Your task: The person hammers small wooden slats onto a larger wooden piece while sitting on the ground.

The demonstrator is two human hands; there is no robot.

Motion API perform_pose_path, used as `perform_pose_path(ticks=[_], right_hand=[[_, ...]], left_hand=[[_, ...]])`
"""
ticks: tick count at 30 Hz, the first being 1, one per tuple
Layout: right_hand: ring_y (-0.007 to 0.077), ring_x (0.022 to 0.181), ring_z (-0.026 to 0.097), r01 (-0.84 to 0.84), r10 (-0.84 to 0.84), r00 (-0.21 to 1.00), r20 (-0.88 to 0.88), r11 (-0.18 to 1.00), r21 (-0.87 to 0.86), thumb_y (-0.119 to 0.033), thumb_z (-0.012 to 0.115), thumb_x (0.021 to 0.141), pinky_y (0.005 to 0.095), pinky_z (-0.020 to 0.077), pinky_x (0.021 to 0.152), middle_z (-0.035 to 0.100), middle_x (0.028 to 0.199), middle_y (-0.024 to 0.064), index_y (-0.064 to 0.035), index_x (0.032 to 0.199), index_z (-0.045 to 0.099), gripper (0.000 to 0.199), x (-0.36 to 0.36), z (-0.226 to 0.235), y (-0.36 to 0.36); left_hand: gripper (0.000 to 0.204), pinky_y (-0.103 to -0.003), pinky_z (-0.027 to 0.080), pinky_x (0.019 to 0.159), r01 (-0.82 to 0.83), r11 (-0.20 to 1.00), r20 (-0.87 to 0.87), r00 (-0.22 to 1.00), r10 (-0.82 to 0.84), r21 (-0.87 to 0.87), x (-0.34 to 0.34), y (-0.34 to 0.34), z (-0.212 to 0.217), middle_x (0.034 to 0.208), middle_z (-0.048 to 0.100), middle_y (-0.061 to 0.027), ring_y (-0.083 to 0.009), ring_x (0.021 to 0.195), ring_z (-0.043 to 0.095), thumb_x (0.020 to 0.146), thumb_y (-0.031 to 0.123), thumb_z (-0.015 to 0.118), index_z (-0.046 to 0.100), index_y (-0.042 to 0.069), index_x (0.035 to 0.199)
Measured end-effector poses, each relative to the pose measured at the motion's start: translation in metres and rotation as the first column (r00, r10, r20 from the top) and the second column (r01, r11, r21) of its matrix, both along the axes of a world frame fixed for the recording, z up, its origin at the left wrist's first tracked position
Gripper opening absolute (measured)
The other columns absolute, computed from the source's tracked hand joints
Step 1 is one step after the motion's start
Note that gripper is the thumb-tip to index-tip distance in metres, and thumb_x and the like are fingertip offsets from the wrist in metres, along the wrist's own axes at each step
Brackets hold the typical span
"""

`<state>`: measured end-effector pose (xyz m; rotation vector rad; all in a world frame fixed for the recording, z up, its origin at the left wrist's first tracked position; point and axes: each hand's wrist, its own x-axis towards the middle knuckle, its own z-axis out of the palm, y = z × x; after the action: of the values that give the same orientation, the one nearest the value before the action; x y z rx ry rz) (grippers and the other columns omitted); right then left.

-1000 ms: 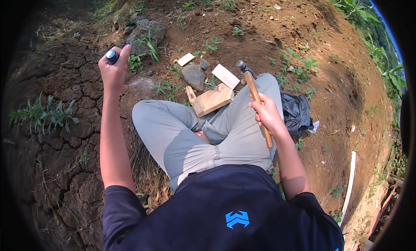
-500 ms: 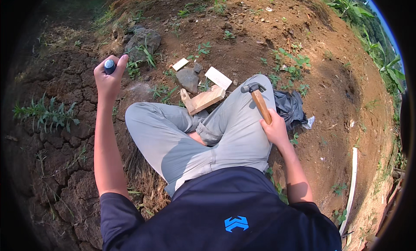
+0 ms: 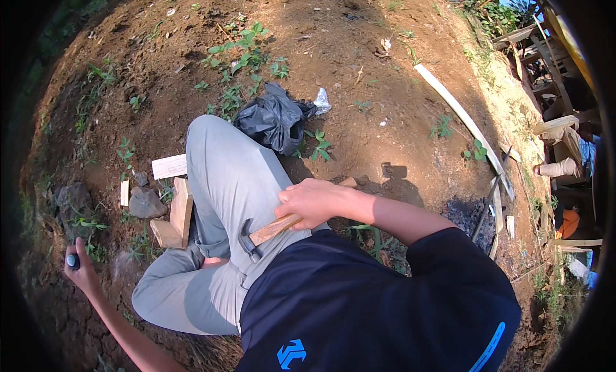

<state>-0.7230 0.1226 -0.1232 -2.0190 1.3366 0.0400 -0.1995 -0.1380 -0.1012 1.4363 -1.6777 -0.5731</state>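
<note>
Across the raised thigh, near the middle of the view, the right hand (image 3: 314,202) was closed around the wooden handle of a hammer (image 3: 269,232). The handle ran under the fingers, its butt end poking out at about 2 o'clock from the hand and its dark metal head lying at about 8 o'clock from it, resting on the grey trousers (image 3: 224,179). The left hand (image 3: 82,269) was stretched far out at 8 o'clock in the view, fingers curled shut on a small dark, rounded object (image 3: 72,261); what the object was could not be told.

Between the two hands, just beside the bent knee, lay a pair of short wood blocks (image 3: 176,216) joined at an angle, resting on the soil. At 10 o'clock from them sat a grey stone (image 3: 145,204), with a thin wood strip (image 3: 124,193) just to its left and a pale flat board (image 3: 169,166) at 12 o'clock from it, touching the trouser leg. A larger rock (image 3: 74,208) lay farther out toward 9 o'clock, near the left hand.

At 12 o'clock from the right hand, beside the knee, a crumpled black plastic bag (image 3: 274,120) lay on the dirt (image 3: 359,57), with a scrap of clear plastic (image 3: 322,101) at its right edge and small green weeds (image 3: 247,54) around it. A long pale strip (image 3: 463,120) ran across the ground at 2 o'clock. Timber and another person's sleeve (image 3: 558,170) showed at the far 3 o'clock rim.
</note>
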Motion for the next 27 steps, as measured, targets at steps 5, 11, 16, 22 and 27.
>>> perform_pose_path(ticks=[5, 11, 16, 22, 27], right_hand=[[0.0268, 0.110, 0.057, -0.034, 0.034, 0.965, -0.261, 0.999, 0.007, -0.039, 0.090, 0.064, 0.0399, 0.0435, 0.090, 0.058, 0.104, 0.0079, -0.0096, 0.121, 0.057, 0.072, 0.041, 0.045, -0.042], [0.0312, 0.108, 0.059, -0.115, 0.158, 0.983, 0.099, 0.933, -0.342, -0.020, 0.083, 0.071, 0.0424, 0.0496, 0.091, 0.056, 0.111, 0.0111, -0.0105, 0.126, 0.056, 0.063, 0.149, -0.004, -0.164], [0.0317, 0.111, 0.061, -0.536, 0.461, 0.842, -0.281, 0.778, -0.329, -0.014, 0.079, 0.072, 0.0436, 0.0518, 0.091, 0.058, 0.120, 0.0144, -0.0134, 0.129, 0.054, 0.063, 0.223, -0.118, -0.194], [0.0300, 0.099, 0.068, -0.600, 0.494, 0.795, -0.352, 0.725, -0.337, -0.014, 0.062, 0.085, 0.0429, 0.0553, 0.080, 0.067, 0.103, 0.0112, -0.0134, 0.117, 0.060, 0.031, 0.230, -0.172, -0.202], [0.0305, 0.089, 0.072, -0.531, 0.484, 0.835, -0.261, 0.584, -0.614, -0.012, 0.061, 0.082, 0.0445, 0.0568, 0.073, 0.071, 0.092, 0.0102, -0.0122, 0.108, 0.062, 0.025, 0.224, -0.169, -0.211]], left_hand=[[0.037, -0.025, 0.021, 0.054, -0.042, 0.995, -0.101, 0.994, 0.051, 0.093, -0.011, 0.008, -0.016, 0.064, 0.036, 0.0099, -0.0026, 0.059, 0.030, 0.098, 0.016, 0.069, 0.050, 0.009, 0.067], [0.036, -0.024, 0.027, 0.051, -0.038, 0.997, -0.295, 0.954, 0.055, 0.063, -0.024, 0.026, 0.000, 0.061, 0.046, 0.0090, -0.0019, 0.056, 0.036, 0.096, 0.016, 0.071, 0.055, 0.008, 0.065], [0.037, -0.024, 0.026, 0.050, -0.103, 0.995, -0.402, 0.911, 0.096, 0.005, -0.013, 0.050, -0.008, 0.061, 0.044, 0.0096, -0.0014, 0.056, 0.037, 0.095, 0.017, 0.072, 0.054, 0.008, 0.063], [0.037, -0.023, 0.026, 0.047, -0.229, 0.971, -0.384, 0.905, 0.185, -0.073, 0.026, 0.086, 0.018, 0.060, 0.045, 0.0087, -0.0016, 0.053, 0.037, 0.096, 0.018, 0.071, 0.054, 0.008, 0.064], [0.041, -0.024, 0.028, 0.045, -0.310, 0.932, -0.358, 0.905, 0.229, -0.189, 0.057, 0.111, 0.060, 0.057, 0.043, 0.0054, -0.0039, 0.047, 0.038, 0.097, 0.021, 0.069, 0.047, 0.012, 0.064]])
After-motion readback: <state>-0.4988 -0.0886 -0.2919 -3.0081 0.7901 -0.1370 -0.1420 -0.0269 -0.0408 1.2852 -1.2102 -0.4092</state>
